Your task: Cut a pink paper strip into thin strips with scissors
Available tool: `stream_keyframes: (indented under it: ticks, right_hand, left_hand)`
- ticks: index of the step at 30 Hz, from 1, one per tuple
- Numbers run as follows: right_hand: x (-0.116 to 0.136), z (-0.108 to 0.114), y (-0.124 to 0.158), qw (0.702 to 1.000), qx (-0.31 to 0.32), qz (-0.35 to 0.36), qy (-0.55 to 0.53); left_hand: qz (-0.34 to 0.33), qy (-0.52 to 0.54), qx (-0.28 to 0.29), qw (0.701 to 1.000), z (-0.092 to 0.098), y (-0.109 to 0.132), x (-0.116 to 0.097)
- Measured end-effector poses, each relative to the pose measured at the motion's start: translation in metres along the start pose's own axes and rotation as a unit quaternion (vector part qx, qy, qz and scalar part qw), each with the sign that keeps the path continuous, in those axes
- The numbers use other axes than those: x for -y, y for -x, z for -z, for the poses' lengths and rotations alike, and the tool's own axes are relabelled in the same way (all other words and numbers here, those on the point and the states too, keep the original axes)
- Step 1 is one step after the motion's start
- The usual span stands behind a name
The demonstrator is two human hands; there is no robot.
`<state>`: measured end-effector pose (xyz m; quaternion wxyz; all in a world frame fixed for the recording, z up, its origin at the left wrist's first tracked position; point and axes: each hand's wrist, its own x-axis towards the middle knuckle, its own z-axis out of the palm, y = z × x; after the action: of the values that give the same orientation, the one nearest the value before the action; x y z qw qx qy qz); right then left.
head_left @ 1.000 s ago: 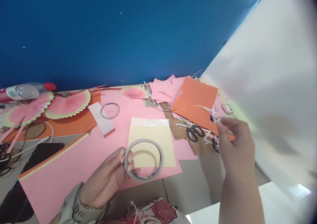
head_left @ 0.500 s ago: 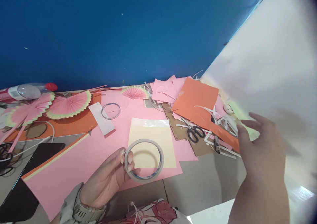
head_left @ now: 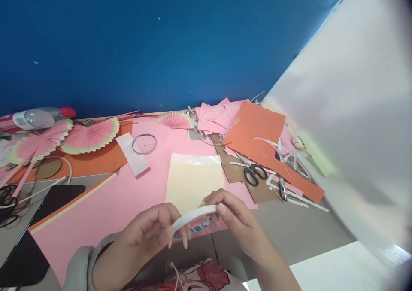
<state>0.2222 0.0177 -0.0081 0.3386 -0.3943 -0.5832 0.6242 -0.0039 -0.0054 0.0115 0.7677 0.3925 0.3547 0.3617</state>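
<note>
One roll of white tape point(head_left: 195, 214) is held up at the near edge of the cream sheet point(head_left: 195, 181), tilted almost edge-on. The left hand point(head_left: 151, 226) has the roll's left end between curled fingers and thumb; the right hand point(head_left: 237, 220) pinches its right end, thumb and fingers nearly closed on it (whether a tape end is lifted, I cannot tell). Left of the cream sheet lie a white strip point(head_left: 132, 156) and a pleated pink fan point(head_left: 90, 137); right of it are black-handled scissors point(head_left: 254, 172), a utility knife point(head_left: 282, 189) and, farther back, an orange sheet point(head_left: 255, 125).
</note>
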Motion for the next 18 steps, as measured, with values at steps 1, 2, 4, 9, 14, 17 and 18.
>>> stream_keyframes:
  ticks: [1, 2, 4, 9, 14, 17, 18]
  right_hand:
    - [0.002, 0.0, -0.001, 1.0, -0.007, -0.005, -0.005]
    - [0.005, 0.002, -0.002, 1.0, -0.013, -0.009, 0.004]
    - [0.013, 0.007, 0.0, 0.998, -0.018, -0.009, 0.052]
    - [0.034, 0.02, 0.006, 0.961, -0.032, 0.061, 0.268]
    - [0.043, 0.027, 0.008, 0.91, -0.045, 0.115, 0.397]
    - [0.041, 0.029, 0.01, 0.889, -0.043, 0.145, 0.433]
    - [0.039, 0.029, 0.011, 0.884, -0.047, 0.147, 0.441]
  left_hand:
    - [0.005, -0.029, -0.007, 1.0, 0.0, 0.002, -0.003]
    - [0.017, -0.062, -0.018, 0.998, 0.0, 0.003, -0.007]
    - [0.035, -0.144, -0.043, 0.988, 0.003, 0.007, -0.014]
    - [0.032, -0.284, -0.1, 0.953, 0.019, 0.014, -0.023]
    - [0.008, -0.344, -0.138, 0.929, 0.031, 0.017, -0.026]
    - [-0.001, -0.385, -0.139, 0.913, 0.033, 0.019, -0.028]
    - [-0.003, -0.393, -0.139, 0.909, 0.033, 0.019, -0.029]
